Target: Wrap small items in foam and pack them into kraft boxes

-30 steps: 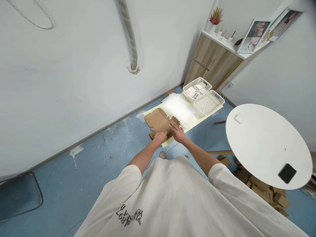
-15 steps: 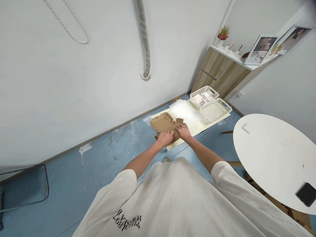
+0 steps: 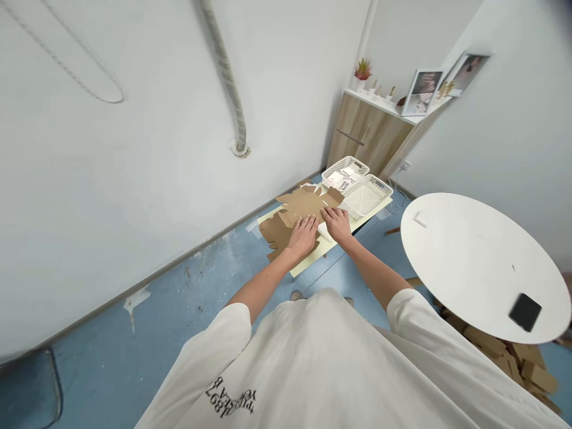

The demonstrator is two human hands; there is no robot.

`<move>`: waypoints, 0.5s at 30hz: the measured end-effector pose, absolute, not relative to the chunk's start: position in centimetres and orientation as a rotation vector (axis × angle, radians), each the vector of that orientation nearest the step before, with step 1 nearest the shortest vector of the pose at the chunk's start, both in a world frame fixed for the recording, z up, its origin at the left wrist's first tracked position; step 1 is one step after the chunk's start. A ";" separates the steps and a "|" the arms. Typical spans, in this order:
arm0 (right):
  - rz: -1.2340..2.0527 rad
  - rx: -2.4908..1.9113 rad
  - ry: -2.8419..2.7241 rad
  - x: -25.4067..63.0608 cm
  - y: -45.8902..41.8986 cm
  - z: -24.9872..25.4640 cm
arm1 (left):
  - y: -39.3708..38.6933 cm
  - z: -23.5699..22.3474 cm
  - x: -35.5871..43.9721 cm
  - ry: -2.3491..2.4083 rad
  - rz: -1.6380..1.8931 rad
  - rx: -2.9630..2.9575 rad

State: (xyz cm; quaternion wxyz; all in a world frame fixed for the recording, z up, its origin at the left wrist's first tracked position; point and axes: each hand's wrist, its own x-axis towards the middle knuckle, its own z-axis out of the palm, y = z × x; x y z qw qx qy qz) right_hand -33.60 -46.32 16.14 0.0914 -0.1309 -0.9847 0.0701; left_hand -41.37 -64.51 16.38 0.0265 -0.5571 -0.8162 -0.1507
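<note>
A flat brown cardboard box blank [image 3: 306, 202] lies over the white padding on a pale yellow table [image 3: 308, 259]. My left hand [image 3: 303, 235] rests on its near edge, fingers spread flat, a ring on one finger. My right hand [image 3: 338, 223] presses flat on the blank just to the right. A stack of more brown blanks [image 3: 274, 232] lies under and left of my left hand.
Two white mesh baskets [image 3: 366, 196] stand at the table's far end, one holding small packets. A round white table [image 3: 478, 262] with a black phone [image 3: 525, 311] is at the right, cardboard scraps [image 3: 509, 357] beneath it. A wooden cabinet [image 3: 370, 137] stands behind.
One cardboard blank has been slid off the stack, away and to the right onto the white padding. Both hands moved with it.
</note>
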 end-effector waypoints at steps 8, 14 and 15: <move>0.156 -0.704 -2.810 -22.4 -37.7 17.2 | -53.4 17.3 -35.0 -2.258 -0.484 -2.064; 0.107 -0.936 -2.749 -10.5 -30.3 17.3 | -43.6 17.1 -25.7 -2.129 -0.472 -2.253; 0.101 -0.970 -2.738 -8.3 -29.1 17.2 | -42.0 17.0 -24.0 -2.113 -0.466 -2.281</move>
